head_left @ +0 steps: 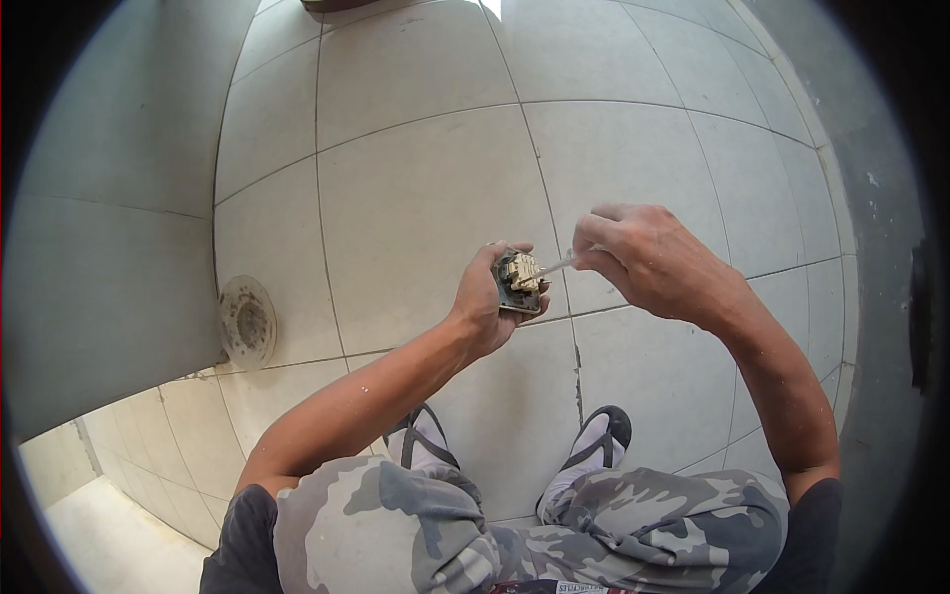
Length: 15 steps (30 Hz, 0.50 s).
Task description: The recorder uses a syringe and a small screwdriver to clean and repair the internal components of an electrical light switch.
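L hand (478,302) gripping sq. grey plate (520,301) w/ cream plastic block (522,271); R hand (648,259) pinching thin pale rod (558,265) at block.

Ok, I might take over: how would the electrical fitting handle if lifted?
The electrical fitting is probably stiff, given its blocky cream body. It looks light: the left hand alone cradles it. Its squarish plate should resist rolling.

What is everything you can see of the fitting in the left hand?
The fitting is squarish: a ridged, cream, plastic-looking block on a dark plate with a greyish rim. Its block side faces up, above the tiled floor. The left hand is wrapped around it. A slim tool in the right hand reaches toward the block's right side; whether its tip touches is unclear.
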Motion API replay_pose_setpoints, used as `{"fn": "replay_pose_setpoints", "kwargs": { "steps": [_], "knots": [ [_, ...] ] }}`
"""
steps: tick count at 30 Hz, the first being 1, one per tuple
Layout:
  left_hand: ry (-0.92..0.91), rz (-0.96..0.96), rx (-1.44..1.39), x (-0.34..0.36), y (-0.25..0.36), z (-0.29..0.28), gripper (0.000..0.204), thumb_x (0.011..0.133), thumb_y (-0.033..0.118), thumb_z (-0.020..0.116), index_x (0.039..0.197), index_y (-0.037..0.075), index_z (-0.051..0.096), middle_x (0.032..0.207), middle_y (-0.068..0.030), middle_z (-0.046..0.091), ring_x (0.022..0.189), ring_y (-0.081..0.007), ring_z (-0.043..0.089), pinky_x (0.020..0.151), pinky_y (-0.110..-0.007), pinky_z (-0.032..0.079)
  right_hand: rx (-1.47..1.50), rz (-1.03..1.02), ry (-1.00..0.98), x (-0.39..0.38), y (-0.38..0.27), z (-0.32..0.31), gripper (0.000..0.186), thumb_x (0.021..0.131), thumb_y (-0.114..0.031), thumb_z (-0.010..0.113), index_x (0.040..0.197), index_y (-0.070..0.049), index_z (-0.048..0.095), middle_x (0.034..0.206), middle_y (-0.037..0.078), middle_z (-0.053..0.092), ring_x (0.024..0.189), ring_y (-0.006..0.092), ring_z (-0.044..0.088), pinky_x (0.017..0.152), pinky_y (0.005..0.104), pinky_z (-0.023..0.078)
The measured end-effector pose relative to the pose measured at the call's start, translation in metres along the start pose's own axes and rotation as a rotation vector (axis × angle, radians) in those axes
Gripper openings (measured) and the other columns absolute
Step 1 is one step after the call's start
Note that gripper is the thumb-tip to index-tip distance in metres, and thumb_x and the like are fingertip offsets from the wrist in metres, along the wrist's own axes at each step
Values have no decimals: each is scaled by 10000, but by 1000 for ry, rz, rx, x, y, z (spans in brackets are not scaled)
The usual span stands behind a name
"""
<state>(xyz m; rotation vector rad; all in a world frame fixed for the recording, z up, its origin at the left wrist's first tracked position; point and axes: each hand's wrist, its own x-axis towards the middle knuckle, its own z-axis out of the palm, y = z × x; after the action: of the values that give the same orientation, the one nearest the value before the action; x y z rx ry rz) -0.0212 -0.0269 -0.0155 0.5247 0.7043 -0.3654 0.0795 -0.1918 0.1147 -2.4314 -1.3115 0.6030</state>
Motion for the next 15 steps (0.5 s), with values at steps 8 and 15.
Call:
{"fn": "replay_pose_setpoints", "kwargs": {
  "steps": [8,15],
  "knots": [
    [-29,11,-5,3,6,-1,470,1037,405,312,1275,42,493,1052,-141,578,915,-264,599,810,-430,551,-132,-148,153,-3,-3,9,128,883,-39,674,977,-40,587,886,107,516,693,256,570,633,403,510],
    [-91,1,-75,-3,8,12,617,1047,527,189,1306,35,456,1083,-154,589,953,-279,605,883,-462,542,199,-187,617,11,-5,24,272,848,-22,711,1093,-46,594,980,124,596,763,227,663,665,366,554]
  ]
}}
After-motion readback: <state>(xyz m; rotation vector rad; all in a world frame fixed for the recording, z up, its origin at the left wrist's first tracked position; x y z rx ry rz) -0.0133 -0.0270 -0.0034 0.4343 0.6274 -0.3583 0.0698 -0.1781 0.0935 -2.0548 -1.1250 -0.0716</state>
